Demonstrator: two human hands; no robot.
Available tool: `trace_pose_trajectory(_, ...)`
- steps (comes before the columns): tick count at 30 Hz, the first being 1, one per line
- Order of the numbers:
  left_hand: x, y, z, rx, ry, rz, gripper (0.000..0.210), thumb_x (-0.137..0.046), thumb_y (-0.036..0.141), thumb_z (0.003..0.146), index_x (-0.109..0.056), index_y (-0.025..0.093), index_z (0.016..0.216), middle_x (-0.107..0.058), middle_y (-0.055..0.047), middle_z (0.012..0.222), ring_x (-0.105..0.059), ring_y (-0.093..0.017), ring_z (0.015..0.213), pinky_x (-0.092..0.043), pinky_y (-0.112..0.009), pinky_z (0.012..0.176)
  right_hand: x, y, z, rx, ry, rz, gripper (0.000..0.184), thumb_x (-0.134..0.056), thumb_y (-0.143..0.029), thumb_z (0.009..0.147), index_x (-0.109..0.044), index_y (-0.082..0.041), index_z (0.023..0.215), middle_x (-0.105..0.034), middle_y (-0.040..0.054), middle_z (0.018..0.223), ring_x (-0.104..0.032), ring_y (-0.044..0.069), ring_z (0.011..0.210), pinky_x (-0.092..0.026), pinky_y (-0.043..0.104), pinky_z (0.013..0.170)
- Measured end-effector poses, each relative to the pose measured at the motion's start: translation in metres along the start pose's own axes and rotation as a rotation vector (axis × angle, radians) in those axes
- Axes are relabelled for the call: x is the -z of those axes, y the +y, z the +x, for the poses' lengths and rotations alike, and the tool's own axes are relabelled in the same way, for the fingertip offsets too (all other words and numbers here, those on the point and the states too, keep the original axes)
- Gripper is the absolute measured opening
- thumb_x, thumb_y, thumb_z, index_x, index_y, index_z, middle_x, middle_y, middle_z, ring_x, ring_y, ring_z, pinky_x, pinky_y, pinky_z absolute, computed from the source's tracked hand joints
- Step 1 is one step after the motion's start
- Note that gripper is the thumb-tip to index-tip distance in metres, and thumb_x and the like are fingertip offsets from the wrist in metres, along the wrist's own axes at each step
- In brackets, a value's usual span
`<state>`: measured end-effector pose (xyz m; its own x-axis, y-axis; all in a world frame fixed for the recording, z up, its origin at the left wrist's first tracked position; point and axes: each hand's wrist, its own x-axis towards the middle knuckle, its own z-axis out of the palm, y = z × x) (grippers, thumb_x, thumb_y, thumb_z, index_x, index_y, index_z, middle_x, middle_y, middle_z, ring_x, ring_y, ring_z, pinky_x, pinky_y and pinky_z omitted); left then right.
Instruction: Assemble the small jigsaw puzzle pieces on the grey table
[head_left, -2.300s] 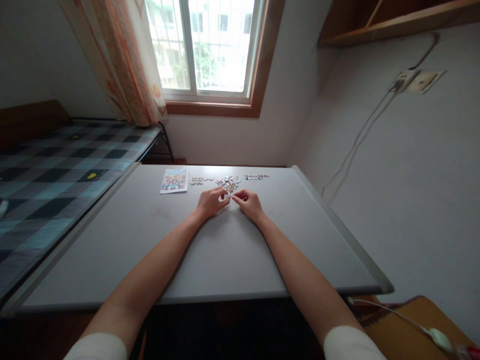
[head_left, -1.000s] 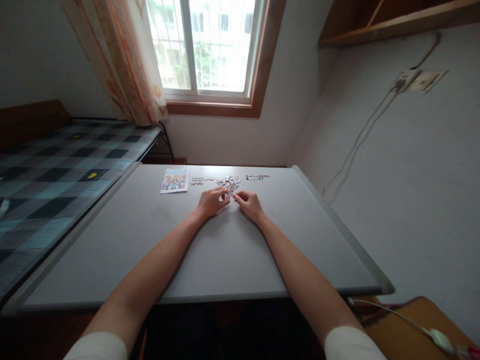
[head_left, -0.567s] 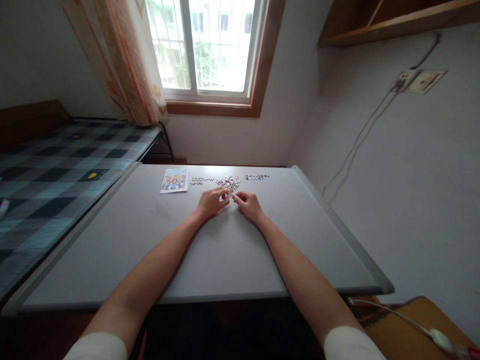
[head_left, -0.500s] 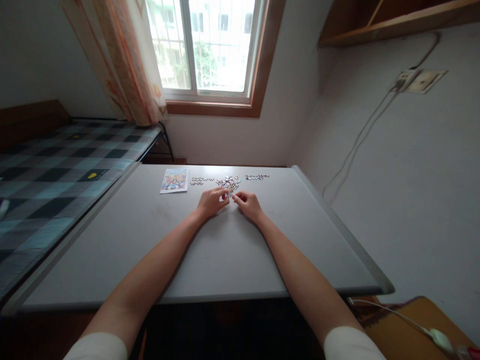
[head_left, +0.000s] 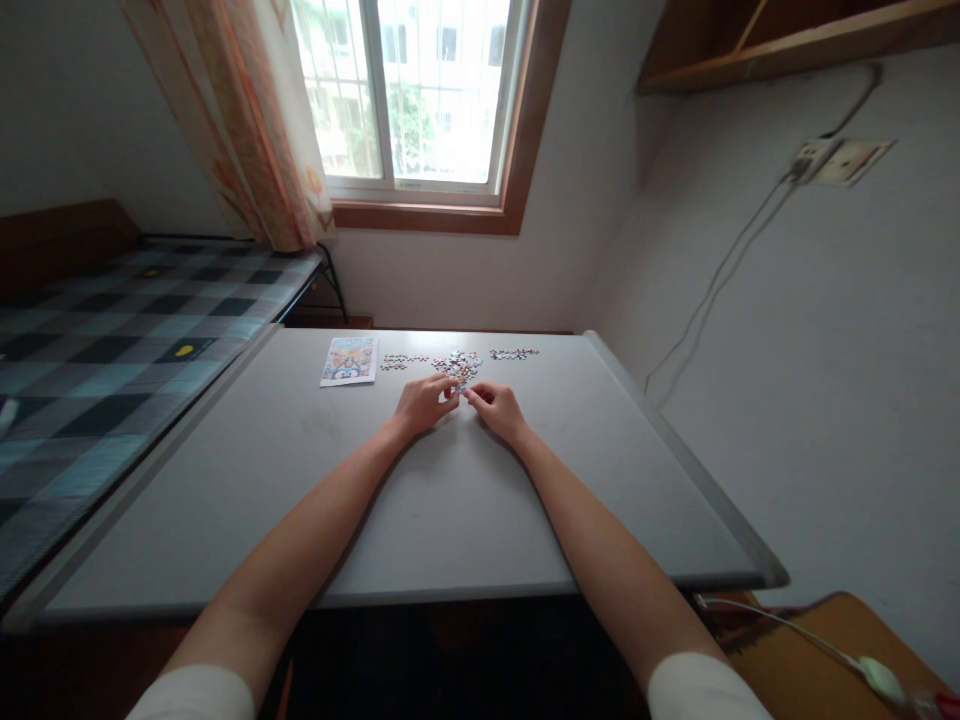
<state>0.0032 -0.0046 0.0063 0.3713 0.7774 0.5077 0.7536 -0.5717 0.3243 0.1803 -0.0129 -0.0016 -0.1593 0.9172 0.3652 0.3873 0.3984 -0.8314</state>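
My left hand (head_left: 426, 402) rests on the grey table with its thumb and fingers curled into a pinch. Facing it, my right hand (head_left: 496, 408) is pinched too, its fingertips close to the left ones. Small puzzle pieces (head_left: 462, 387) show at the fingertips of both hands, mostly covered by the fingers. Just beyond lies a loose heap of colourful jigsaw pieces (head_left: 457, 364). Left of the heap are rows of pieces (head_left: 403, 359), and to its right lies another cluster of pieces (head_left: 514, 354). A printed picture sheet (head_left: 349, 360) lies flat at the left.
The grey table (head_left: 450, 520) has a raised rim along its sides. A bed with a checked cover (head_left: 165, 320) stands along the left, below a window (head_left: 442, 100). At the lower right, a wooden seat (head_left: 840, 640) holds a white plug with a cable.
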Motion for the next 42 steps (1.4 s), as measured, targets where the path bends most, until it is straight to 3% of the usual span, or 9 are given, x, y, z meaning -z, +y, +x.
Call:
trace_pose_trajectory(6, -0.0019, -0.0023, -0.0001, -0.004, 0.005, -0.016, 0.024, -0.055, 0.029, 0.083, -0.068, 0.025, 0.103, -0.068, 0.002, 0.083, -0.056, -0.008, 0.061, -0.041, -0.020, 0.061, 0.0001, -0.0001, 0.0006, 0.003, -0.013, 0.024, 0.027, -0.056, -0.040, 0.078, -0.066, -0.015, 0.073, -0.066, 0.0033, 0.066, -0.055, 0.013, 0.058, -0.044, 0.024, 0.059)
trace_pose_trajectory(29, 0.0015, 0.0013, 0.0002, 0.005, -0.018, 0.026, 0.019, -0.053, 0.032, 0.084, -0.069, 0.024, 0.087, -0.066, 0.001, 0.079, -0.054, -0.009, 0.059, -0.037, -0.021, 0.058, 0.0008, -0.0020, -0.0003, 0.005, -0.013, -0.024, 0.026, -0.054, -0.038, 0.079, -0.066, -0.015, 0.074, -0.065, 0.0028, 0.066, -0.055, 0.013, 0.059, -0.043, 0.025, 0.061)
trace_pose_trajectory(42, -0.0007, -0.0009, -0.0002, 0.010, -0.013, 0.042, 0.018, -0.054, 0.033, 0.084, -0.069, 0.023, 0.088, -0.067, 0.002, 0.079, -0.054, -0.008, 0.060, -0.035, -0.021, 0.057, 0.0002, 0.0011, 0.0008, 0.003, -0.017, -0.035, 0.026, -0.053, -0.037, 0.080, -0.065, -0.015, 0.073, -0.064, 0.0022, 0.065, -0.054, 0.012, 0.058, -0.042, 0.023, 0.059)
